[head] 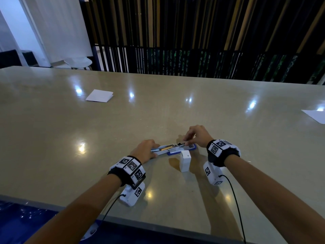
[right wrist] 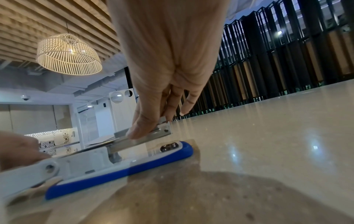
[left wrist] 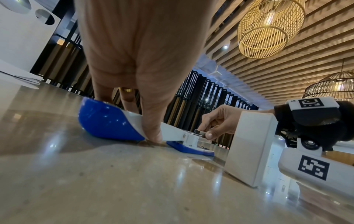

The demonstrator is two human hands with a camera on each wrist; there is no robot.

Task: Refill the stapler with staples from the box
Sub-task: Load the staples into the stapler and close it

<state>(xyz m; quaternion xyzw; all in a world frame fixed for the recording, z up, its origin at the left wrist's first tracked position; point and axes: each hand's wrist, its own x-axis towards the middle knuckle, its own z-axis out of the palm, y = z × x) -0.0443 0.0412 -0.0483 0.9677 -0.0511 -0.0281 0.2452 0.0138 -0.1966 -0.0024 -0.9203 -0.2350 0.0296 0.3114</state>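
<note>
A blue and white stapler (head: pixel 173 148) lies swung open flat on the beige table. My left hand (head: pixel 153 150) grips its blue-and-white top cover (left wrist: pixel 103 121) at the left end, thumb on the near side and fingers behind it. My right hand (head: pixel 186 141) pinches the front end of the metal magazine (right wrist: pixel 145 136), which stands raised above the blue base (right wrist: pixel 122 171). A small white staple box (head: pixel 185 160) stands upright just in front of the stapler, between my wrists. Whether staples lie in the magazine is hidden by my fingers.
A folded white paper (head: pixel 99 95) lies far back on the left, and another sheet (head: pixel 314 116) at the right edge. The table's front edge (head: pixel 158 224) runs close under my forearms. A dark slatted screen stands behind the table.
</note>
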